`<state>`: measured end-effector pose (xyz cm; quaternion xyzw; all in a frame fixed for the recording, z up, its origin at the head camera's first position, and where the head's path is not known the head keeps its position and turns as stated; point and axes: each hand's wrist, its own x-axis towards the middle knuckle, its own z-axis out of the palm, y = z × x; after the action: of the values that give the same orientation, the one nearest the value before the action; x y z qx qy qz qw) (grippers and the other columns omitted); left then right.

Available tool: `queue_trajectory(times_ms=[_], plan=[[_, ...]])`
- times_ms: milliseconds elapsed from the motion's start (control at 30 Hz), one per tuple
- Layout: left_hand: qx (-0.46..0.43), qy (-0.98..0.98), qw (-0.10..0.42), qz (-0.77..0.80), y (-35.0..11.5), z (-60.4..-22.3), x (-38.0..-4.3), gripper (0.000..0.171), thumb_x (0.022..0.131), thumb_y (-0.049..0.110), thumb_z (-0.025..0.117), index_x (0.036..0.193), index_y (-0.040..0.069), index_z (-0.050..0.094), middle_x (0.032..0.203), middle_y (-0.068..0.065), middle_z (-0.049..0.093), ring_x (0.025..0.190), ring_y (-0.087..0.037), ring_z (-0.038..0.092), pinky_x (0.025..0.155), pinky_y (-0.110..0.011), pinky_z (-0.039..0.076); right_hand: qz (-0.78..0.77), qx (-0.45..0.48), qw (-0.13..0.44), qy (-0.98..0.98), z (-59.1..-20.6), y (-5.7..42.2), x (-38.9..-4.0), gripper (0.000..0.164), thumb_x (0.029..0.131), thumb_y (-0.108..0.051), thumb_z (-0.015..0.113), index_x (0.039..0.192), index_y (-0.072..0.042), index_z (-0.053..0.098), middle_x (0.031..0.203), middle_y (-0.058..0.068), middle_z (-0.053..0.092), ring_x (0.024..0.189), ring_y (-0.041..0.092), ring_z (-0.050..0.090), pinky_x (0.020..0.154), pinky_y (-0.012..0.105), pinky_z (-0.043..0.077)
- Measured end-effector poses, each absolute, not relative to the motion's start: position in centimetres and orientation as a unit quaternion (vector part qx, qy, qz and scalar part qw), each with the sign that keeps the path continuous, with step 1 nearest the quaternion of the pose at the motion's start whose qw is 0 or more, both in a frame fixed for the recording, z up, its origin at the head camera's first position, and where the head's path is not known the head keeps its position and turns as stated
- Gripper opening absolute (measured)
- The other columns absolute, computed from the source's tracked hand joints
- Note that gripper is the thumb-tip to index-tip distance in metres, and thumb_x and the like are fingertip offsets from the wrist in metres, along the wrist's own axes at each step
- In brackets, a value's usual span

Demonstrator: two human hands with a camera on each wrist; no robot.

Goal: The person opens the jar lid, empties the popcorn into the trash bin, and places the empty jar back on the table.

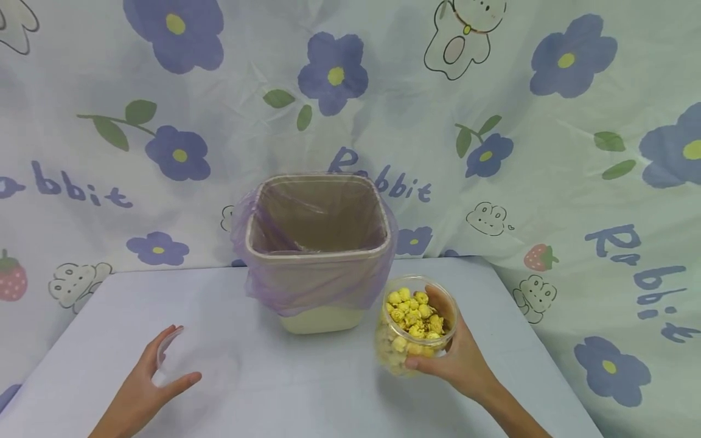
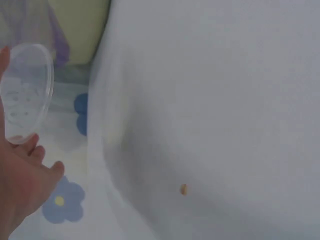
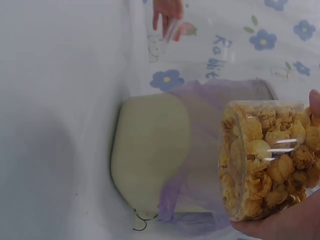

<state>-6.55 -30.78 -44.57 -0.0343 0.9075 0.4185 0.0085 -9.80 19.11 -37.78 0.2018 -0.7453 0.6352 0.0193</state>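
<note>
A clear round plastic jar (image 1: 390, 350) full of yellow popcorn (image 1: 412, 315) is in my right hand (image 1: 465, 365), the thumb and fingers wrapped round its side. The jar's top is uncovered, and it stands almost upright, raised above the table in the right wrist view. My left hand (image 1: 143, 384), out to the left, holds a clear round lid (image 2: 27, 92) by its edge, turned on its side. Between the hands and farther back is a cream bin (image 1: 323, 322) lined with a thin purple bag (image 1: 328, 286), folded over its rim.
A white cloth covers the table (image 1: 285, 389). Behind it hangs a curtain (image 1: 241, 146) printed with flowers and rabbits. In the left wrist view a small brownish bit (image 2: 184, 189) shows on the white surface.
</note>
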Motion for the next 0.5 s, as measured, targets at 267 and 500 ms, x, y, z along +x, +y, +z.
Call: queue_trajectory(times_ms=[267, 500], plan=[[-0.085, 0.936, 0.09, 0.331, -33.1, -47.6, -7.0, 0.109, 0.091, 0.052, 0.068, 0.155, -0.006, 0.002, 0.153, -0.039, 0.015, 0.128, -0.061, 0.028, 0.095, -0.075, 0.03, 0.627, 0.189, 0.028, -0.756, -37.5, 19.7, -9.9, 0.103, 0.071, 0.0, 0.086, 0.154, -0.007, 0.026, 0.154, 0.017, 0.033, 0.133, 0.015, 0.042, 0.102, 0.023, 0.041], [-0.072, 0.944, 0.107, 0.303, -33.7, -48.5, -7.0, 0.11, 0.089, 0.051, 0.071, 0.15, -0.014, 0.005, 0.146, -0.046, 0.017, 0.125, -0.064, 0.03, 0.098, -0.074, 0.03, 0.629, 0.185, 0.035, -0.754, -37.3, 20.2, -10.2, 0.104, 0.072, 0.002, 0.085, 0.155, -0.006, 0.023, 0.154, 0.017, 0.032, 0.134, 0.013, 0.04, 0.102, 0.02, 0.04]])
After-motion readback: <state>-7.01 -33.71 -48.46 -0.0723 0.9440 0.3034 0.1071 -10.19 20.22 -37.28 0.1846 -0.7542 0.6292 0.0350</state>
